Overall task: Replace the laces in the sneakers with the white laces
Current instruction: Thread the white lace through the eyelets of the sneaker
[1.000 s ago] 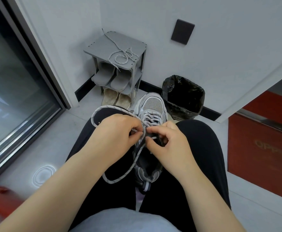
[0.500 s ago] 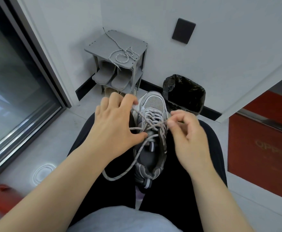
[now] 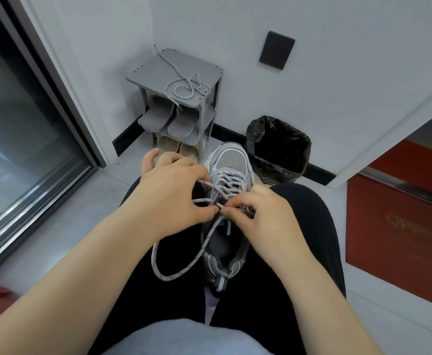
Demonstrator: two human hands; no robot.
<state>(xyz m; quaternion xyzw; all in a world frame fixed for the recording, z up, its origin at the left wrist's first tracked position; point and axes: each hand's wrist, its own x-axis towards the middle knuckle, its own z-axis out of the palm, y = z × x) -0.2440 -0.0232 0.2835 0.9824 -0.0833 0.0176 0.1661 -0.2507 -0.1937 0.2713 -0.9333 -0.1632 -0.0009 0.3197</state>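
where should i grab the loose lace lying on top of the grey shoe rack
Probably its coiled bunch, near the front edge of the grey shoe rack, pinched from above: the loose lace lies flat on the top panel, so only that side is open, and taking the loops lifts most of it at once.

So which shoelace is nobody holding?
The speckled white shoelace coiled on top of the grey shoe rack. The other lace runs through the grey mesh sneaker on the lap, gripped by the left hand and right hand.
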